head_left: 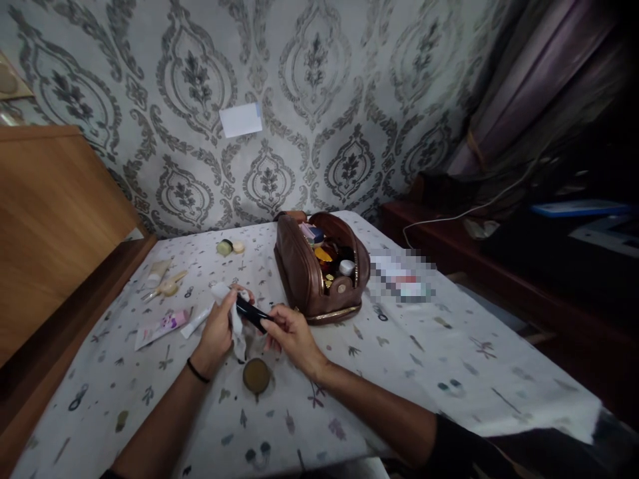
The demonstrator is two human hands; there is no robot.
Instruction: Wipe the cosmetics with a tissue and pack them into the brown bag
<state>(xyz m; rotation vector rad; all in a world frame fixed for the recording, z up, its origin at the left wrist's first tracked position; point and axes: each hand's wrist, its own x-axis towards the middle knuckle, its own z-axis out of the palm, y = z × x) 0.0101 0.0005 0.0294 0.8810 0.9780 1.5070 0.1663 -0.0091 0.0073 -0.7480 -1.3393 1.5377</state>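
Black tube (253, 315) is held above the table (369, 346), right hand (294, 332) pinching one end, left hand (218, 329) gripping the other with a white wipe (238, 338); a bag (299, 269) sits at its two o'clock. Likely light, stiff and slippery, it is best held by the ends.

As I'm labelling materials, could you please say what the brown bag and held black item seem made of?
Brown bag: satin leather or imitation leather, perhaps, from its smooth sheen. Black item: probably glossy plastic, given its bright highlights; lacquered metal possible.
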